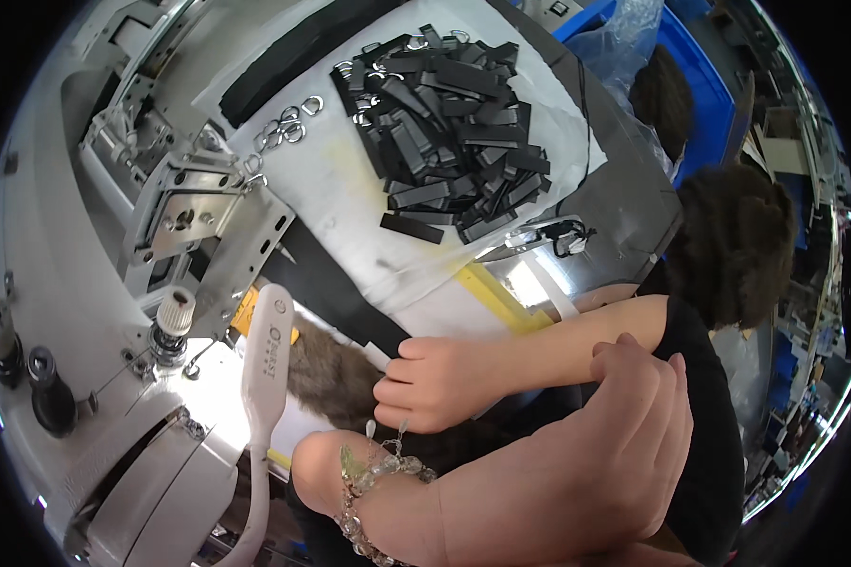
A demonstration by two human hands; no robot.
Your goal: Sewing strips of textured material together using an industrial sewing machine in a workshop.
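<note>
My left hand (633,444), with a beaded bracelet (388,472) on its arm, reaches across to my right forearm (586,331), its fingers curled against the skin. My right hand (440,383) is closed at centre, fingertips hidden, beside dark brown fur (326,373) and a pale strip by the sewing machine (123,491). A white lamp (265,350) stands left of that fur. Above my hands, a white sheet (350,255) bears a heap of black strips (454,123) and metal D-rings (284,128). Thread snips (539,241) lie near a yellow strip (492,298).
A long black piece (284,52) lies at the top of the sheet. Metal machine fittings (180,217) occupy the left. At the right are a blue bin (709,113) with plastic wrapping, more brown fur (738,236) and shelving with goods along the rim.
</note>
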